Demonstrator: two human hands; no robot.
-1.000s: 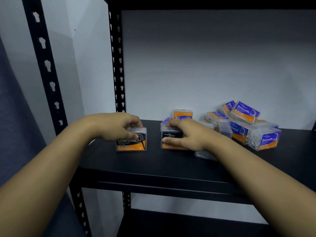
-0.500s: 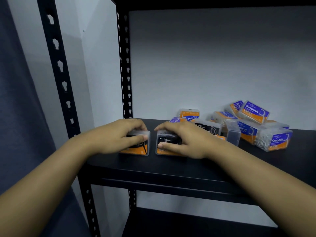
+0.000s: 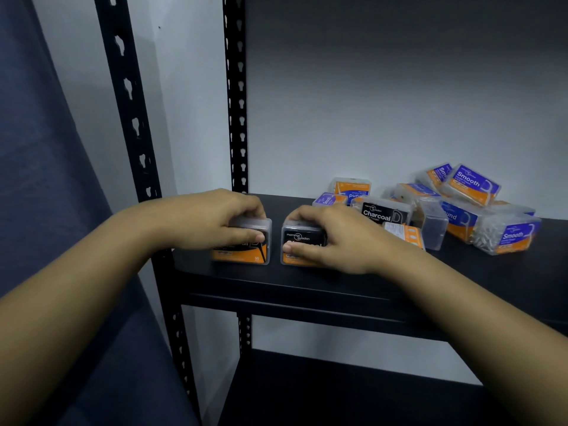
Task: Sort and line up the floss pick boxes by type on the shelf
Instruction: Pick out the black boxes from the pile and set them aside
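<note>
Two black charcoal boxes, left box (image 3: 246,241) and right box (image 3: 302,244), sit gripped in your left hand (image 3: 209,219) and right hand (image 3: 338,238), a third charcoal box (image 3: 382,212) fronting the jumbled pile (image 3: 470,210) on the shelf (image 3: 307,284).

The black shelf (image 3: 353,281) carries two black-and-orange boxes (image 3: 246,241) standing side by side near its front left edge, a narrow gap between them — and, toward the back right, a loose heap of boxes (image 3: 461,210), purple-and-orange mostly, one marked Charcoal.
</note>
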